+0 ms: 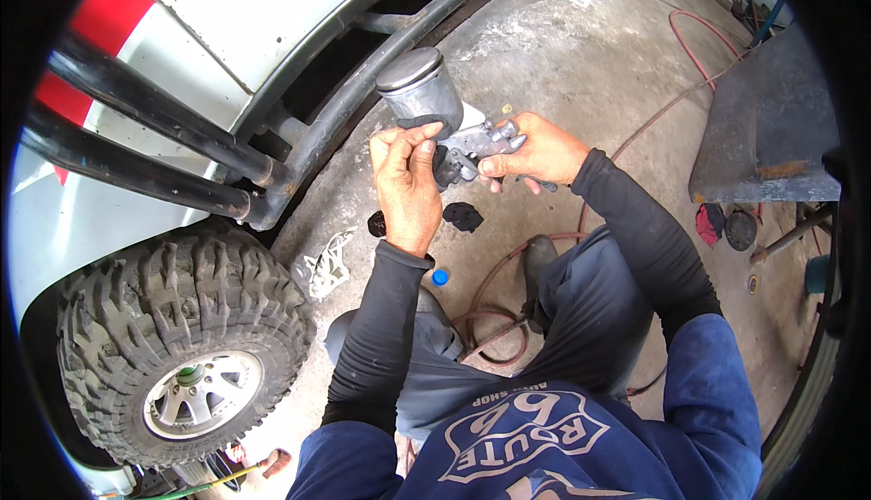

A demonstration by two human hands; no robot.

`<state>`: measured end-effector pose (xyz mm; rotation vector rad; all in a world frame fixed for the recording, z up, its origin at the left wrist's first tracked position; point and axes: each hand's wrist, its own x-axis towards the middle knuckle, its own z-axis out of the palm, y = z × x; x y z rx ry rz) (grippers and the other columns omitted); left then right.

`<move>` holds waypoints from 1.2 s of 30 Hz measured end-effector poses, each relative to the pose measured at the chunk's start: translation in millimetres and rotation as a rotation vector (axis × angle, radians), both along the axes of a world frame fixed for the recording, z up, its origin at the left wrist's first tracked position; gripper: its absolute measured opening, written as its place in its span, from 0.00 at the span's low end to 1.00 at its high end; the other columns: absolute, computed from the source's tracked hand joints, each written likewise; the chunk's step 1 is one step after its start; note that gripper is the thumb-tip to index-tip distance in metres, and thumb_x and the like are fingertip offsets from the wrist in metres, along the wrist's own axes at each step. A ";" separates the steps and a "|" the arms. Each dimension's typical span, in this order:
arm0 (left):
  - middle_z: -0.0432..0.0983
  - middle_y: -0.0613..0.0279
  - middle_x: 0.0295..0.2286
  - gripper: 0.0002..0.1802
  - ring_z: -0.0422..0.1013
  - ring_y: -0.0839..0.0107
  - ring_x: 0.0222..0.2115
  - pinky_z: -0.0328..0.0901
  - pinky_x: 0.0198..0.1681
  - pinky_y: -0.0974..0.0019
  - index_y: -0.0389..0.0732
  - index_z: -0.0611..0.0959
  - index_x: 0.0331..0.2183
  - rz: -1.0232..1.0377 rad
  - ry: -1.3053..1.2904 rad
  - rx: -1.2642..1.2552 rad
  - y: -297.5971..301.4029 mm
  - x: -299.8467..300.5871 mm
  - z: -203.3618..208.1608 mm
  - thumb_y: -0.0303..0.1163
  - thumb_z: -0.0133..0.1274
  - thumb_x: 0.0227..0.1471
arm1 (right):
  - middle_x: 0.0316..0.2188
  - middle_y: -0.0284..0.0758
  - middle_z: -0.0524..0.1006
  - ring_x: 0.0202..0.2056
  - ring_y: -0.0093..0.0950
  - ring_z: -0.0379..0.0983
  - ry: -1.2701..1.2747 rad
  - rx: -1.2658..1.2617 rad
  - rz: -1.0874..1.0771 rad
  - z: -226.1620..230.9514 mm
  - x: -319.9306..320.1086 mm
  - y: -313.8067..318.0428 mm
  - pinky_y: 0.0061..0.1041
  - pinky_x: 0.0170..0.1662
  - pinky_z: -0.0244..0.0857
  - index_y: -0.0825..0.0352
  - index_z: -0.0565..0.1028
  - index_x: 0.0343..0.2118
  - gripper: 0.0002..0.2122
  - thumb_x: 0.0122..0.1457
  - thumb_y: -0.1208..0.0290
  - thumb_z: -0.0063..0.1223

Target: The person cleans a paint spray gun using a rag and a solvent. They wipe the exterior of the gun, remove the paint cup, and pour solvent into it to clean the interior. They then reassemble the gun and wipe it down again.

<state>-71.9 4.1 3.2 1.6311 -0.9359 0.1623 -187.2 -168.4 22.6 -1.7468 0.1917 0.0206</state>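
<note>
Above the concrete floor, between my two hands, is a metal spray gun (481, 140) with a grey cylindrical cup (419, 87), lid uppermost and slightly tilted. My right hand (542, 150) is closed around the gun's body, thumb on the near side. On the left, the fingers of my left hand (406, 182) pinch a dark cloth (442, 171) against the gun, just below the cup. A dark edge also shows above those fingertips, at the cup's lower side. Part of the gun is hidden behind my fingers and the cloth.
A white and red vehicle with a black tube bumper (367, 83) and knobby tire (186, 318) stands at left. A reddish hose (626, 142) crosses the floor. Black rags (464, 217), a blue cap (440, 277) and white scraps (327, 267) lie below my hands. A metal table (771, 110) stands right.
</note>
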 end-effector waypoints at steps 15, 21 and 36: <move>0.76 0.62 0.37 0.09 0.72 0.75 0.37 0.67 0.46 0.70 0.36 0.76 0.42 -0.245 1.043 -0.583 2.3 35.6 -17.0 0.21 0.44 0.60 | 0.25 0.35 0.79 0.25 0.20 0.77 -0.075 0.140 -0.026 6.9 -3.8 -6.5 0.18 0.14 0.64 0.71 0.76 0.38 0.16 0.56 0.61 0.61; 0.75 0.61 0.42 0.11 0.70 0.73 0.45 0.62 0.53 0.68 0.37 0.76 0.45 -0.439 0.760 -0.627 20.9 45.4 5.1 0.23 0.49 0.59 | 0.25 0.35 0.79 0.24 0.19 0.76 -0.179 0.198 -0.097 12.4 -7.0 -15.5 0.17 0.13 0.61 0.70 0.77 0.39 0.16 0.57 0.60 0.59; 0.77 0.63 0.37 0.11 0.71 0.77 0.37 0.66 0.44 0.74 0.34 0.81 0.42 -0.258 0.611 -0.209 4.7 20.4 11.0 0.22 0.55 0.54 | 0.23 0.33 0.79 0.20 0.17 0.72 -0.176 0.083 -0.133 10.3 -10.0 -15.6 0.16 0.13 0.61 0.71 0.77 0.38 0.18 0.56 0.58 0.60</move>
